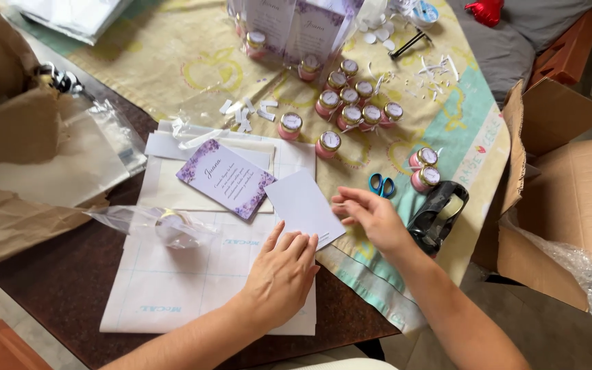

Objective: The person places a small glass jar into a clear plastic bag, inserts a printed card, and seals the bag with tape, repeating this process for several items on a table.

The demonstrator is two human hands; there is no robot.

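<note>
White card pinned flat under left hand, right hand half-open, empty, brushing its right edge; could skew or crease

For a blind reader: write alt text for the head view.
Two bare hands, the left hand and right hand, rest on a blank white card on a craft table; a purple floral card, small pink jars and blue scissors lie nearby.
</note>
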